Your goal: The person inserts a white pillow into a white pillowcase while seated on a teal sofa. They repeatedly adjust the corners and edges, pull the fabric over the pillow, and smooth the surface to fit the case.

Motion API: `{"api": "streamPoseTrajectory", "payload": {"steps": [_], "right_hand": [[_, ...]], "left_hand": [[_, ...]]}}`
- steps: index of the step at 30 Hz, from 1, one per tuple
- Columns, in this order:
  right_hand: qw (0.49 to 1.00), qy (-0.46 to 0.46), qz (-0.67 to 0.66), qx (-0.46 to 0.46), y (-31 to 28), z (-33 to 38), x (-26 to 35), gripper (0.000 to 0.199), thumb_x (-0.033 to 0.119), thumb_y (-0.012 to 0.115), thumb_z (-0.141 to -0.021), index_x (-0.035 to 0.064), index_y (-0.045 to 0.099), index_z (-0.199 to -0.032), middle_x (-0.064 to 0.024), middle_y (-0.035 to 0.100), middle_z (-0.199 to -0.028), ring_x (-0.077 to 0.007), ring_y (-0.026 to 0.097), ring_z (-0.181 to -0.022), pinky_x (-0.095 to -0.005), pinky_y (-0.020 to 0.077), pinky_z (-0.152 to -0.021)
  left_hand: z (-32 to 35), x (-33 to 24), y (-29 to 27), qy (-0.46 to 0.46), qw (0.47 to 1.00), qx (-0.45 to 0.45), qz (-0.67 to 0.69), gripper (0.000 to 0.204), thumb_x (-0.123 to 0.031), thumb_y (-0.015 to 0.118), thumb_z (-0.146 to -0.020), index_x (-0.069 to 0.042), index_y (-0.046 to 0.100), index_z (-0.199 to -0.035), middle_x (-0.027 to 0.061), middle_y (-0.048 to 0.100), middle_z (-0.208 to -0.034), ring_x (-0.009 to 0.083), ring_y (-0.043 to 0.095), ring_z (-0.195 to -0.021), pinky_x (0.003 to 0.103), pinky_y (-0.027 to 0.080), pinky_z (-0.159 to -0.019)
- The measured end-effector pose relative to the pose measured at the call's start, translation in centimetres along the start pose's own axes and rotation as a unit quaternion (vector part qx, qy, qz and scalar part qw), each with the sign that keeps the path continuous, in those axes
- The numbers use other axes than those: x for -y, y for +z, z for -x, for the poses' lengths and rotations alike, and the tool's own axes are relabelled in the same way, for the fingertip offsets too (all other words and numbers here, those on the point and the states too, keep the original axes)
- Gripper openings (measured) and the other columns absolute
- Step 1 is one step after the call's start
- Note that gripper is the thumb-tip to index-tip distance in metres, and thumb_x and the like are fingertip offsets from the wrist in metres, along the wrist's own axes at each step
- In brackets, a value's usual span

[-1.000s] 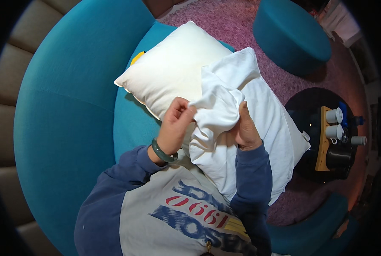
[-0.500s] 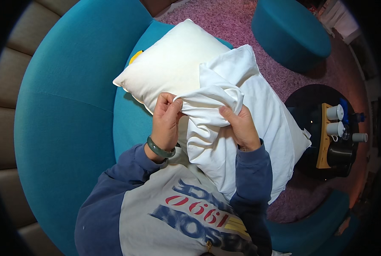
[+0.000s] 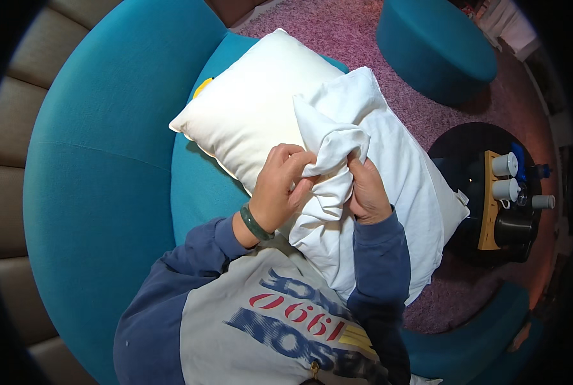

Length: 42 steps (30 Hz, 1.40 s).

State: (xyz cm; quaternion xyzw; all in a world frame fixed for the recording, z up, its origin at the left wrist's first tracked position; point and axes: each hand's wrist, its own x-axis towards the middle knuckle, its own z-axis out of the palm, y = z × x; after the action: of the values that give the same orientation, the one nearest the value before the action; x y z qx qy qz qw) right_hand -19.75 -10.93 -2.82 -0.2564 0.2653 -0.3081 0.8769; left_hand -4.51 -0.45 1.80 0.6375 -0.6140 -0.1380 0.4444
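The left hand [image 3: 280, 186] has slid closer to the right hand [image 3: 366, 192]; both pinch the bunched white pillowcase [image 3: 337, 192] over a white pillow [image 3: 254, 115] on the teal armchair [image 3: 107, 179], purple carpet [image 3: 363, 38] beyond.

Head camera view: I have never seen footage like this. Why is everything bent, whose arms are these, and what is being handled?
The picture comes from a wide fisheye camera worn on a person's head, looking down, so straight edges curve toward the rim. The arms in dark blue sleeves coming in from below are the wearer's own. The left hand, with a green bracelet on its wrist, and the right hand both grip a bunched fold of a white pillowcase. Beside it a bare white pillow lies on a round teal armchair. At the right, a small dark side table carries white cups on a wooden tray, and a teal footstool stands on the purple carpet.
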Motion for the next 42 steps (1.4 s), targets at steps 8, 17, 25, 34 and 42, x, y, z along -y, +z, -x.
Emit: {"api": "streamPoseTrajectory", "payload": {"steps": [8, 17, 25, 34, 42], "right_hand": [[0.993, 0.005, 0.095, 0.068, 0.8, 0.9, 0.4, 0.05, 0.019, 0.078, -0.09, 0.001, 0.056, -0.131, -0.0077, 0.066, -0.119, -0.0149, 0.064, -0.107, -0.029, 0.0528, -0.093], [0.991, -0.029, 0.126, 0.041, 0.1, 0.1, -0.7, 0.036, 0.006, 0.065, -0.095, -0.0005, 0.058, -0.129, -0.0061, 0.065, -0.118, -0.0135, 0.063, -0.107, -0.029, 0.0519, -0.094], [0.999, -0.035, -0.005, 0.023, -0.4, -0.3, -0.4, 0.035, 0.007, 0.061, -0.098, 0.0019, 0.055, -0.133, -0.0062, 0.065, -0.122, -0.0144, 0.063, -0.11, -0.029, 0.053, -0.095], [0.999, -0.025, -0.005, 0.041, -0.5, -0.2, -0.2, 0.031, 0.01, 0.062, -0.099, 0.0034, 0.058, -0.129, -0.0058, 0.066, -0.118, -0.014, 0.065, -0.105, -0.0283, 0.0553, -0.088], [0.999, -0.014, -0.029, 0.031, -0.7, -0.3, 0.1, 0.03, 0.013, 0.065, -0.098, 0.0035, 0.06, -0.126, -0.0066, 0.069, -0.113, -0.0149, 0.067, -0.101, -0.0282, 0.0562, -0.086]], "left_hand": [[-0.2, 0.6, 0.6, -0.246, 0.867, -0.046, 0.431, 0.012, -0.004, 0.047, -0.101, -0.003, 0.054, -0.111, -0.0001, 0.06, -0.103, 0.0061, 0.055, -0.093, 0.022, 0.045, -0.085], [0.0, 1.1, 0.9, -0.243, 0.892, -0.016, 0.382, 0.016, -0.007, 0.055, -0.1, -0.004, 0.05, -0.115, 0.0019, 0.058, -0.101, 0.0077, 0.054, -0.089, 0.024, 0.045, -0.079], [-0.3, 1.1, 2.2, 0.135, 0.977, -0.154, -0.059, 0.053, 0.001, 0.081, -0.074, -0.009, 0.055, -0.12, 0.0151, 0.052, -0.123, 0.0393, 0.047, -0.126, 0.051, 0.039, -0.109], [-0.4, 0.0, 1.8, 0.051, 0.977, -0.069, -0.197, 0.025, -0.026, 0.081, -0.08, -0.011, 0.07, -0.097, 0.012, 0.056, -0.125, 0.0441, 0.037, -0.136, 0.051, 0.032, -0.107], [-0.2, 1.2, 2.4, 0.04, 0.993, -0.009, -0.111, 0.022, -0.019, 0.079, -0.081, -0.008, 0.069, -0.097, 0.0131, 0.062, -0.114, 0.0418, 0.044, -0.128, 0.05, 0.036, -0.105]]}}
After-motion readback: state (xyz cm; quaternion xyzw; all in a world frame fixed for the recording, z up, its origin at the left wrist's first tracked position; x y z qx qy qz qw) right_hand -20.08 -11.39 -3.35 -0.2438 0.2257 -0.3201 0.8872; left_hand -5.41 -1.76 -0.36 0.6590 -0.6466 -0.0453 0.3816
